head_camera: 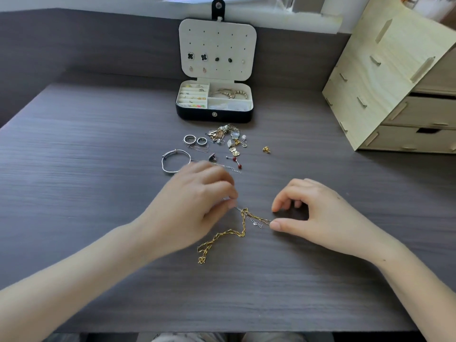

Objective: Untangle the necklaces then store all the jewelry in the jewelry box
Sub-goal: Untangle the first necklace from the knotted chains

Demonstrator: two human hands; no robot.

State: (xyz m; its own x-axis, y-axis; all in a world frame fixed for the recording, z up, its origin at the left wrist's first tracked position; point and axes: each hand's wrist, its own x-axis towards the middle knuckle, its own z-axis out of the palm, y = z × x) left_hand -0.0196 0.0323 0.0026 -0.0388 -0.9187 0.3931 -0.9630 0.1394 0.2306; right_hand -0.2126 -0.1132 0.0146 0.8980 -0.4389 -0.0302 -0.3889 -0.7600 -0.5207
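A gold chain necklace (225, 235) lies on the dark table, tangled near its top with a thin silver chain (256, 222). My left hand (195, 201) pinches the silver chain at the knot's left side. My right hand (313, 213) has its thumb and forefinger at the right end of the gold chain, thumb tip touching it. The black jewelry box (214, 116) stands open at the back, with earrings pinned in its lid and rings and bracelets in its compartments. Loose jewelry lies between: a silver bangle (175, 161), two rings (195, 140), a pile of pendants (228, 135), a gold stud (266, 149).
A pale wooden drawer unit (389, 80) stands at the right rear of the table. A red-beaded pin (235, 160) and a small cone-shaped piece (212, 157) lie just beyond my left hand. The table's front edge (222, 330) runs close to me.
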